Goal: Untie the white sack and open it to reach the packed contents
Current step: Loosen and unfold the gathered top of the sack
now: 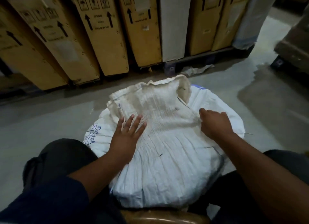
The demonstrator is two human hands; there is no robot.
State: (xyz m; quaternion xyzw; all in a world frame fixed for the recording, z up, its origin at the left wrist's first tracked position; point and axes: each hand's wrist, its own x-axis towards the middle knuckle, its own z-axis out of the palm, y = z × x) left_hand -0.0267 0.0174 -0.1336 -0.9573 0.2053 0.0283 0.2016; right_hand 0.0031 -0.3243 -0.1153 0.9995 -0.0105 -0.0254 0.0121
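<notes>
The left hand (127, 135) lies flat and open on the sack (167, 165), fingers spread over the pleated cloth, gripping nothing. The sack sits on the grey floor (50, 116) between the person's dark-trousered knees (61, 155), bulging under both hands and reaching back toward the body. Its gathered neck (150, 96) fans out just beyond the left hand's fingertips, folded over and lying flat. Blue print on the sack, just left of the left hand, is too creased and cut off to read. The right hand (215, 123) rests on the sack's right side, fingers curled down into the pleats; they seem to pinch the cloth, but the fingertips are hidden under the knuckles, so the grip cannot be told for sure. No tie or knot can be made out. Beyond both hands, tall boxes (103, 31) with black arrows lean in a row. The sack's near end is hidden by a brown object (163, 218) at the bottom edge.
</notes>
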